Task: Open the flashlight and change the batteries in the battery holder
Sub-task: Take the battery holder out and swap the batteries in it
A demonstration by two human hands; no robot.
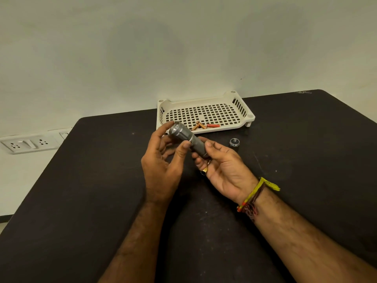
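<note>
**Flashlight held open above the table's middle**

Both hands clamp the flashlight [186, 138]: left hand [163, 160] at the head, right hand [222, 164] round the barrel, steadying it. Its tail cap [234, 142] rests aside; batteries [205, 126] wait in the tray [242, 119] at the far edge.

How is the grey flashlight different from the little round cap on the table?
The flashlight is long and held up in both hands, left hand and right hand; the cap is short, round and lies alone on the black table. The flashlight shows a shiny lens end; the cap shows a small spring. Both look metallic.
</note>
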